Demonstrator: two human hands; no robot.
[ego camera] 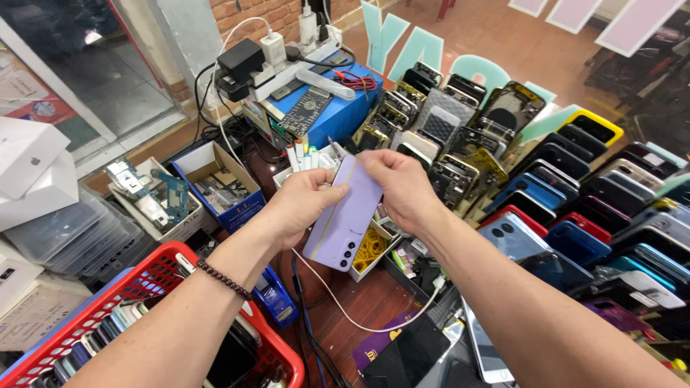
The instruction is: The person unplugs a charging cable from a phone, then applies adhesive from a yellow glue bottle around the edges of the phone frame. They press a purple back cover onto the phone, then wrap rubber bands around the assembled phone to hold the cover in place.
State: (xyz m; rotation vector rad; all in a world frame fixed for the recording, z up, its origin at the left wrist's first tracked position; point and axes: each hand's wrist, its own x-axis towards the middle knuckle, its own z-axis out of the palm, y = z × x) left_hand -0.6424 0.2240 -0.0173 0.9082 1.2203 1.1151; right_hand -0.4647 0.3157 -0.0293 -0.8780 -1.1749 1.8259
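Wall: red brick wall point(248, 11) at 12 o'clock.
Window: glass pane point(72, 65) with pale frame at 10 o'clock.
Floor: reddish-brown floor point(517, 43) at 1 o'clock, daylit.
Worktop: dark wooden table point(359, 305) at 6 o'clock.
Lettering: large pale teal letters point(424, 50) at 12 to 1 o'clock.

Two hands point(309, 201) hold one lilac phone point(345, 215); one red basket point(154, 276) near left, one blue box point(215, 179), dozens of phones point(575, 208) right.
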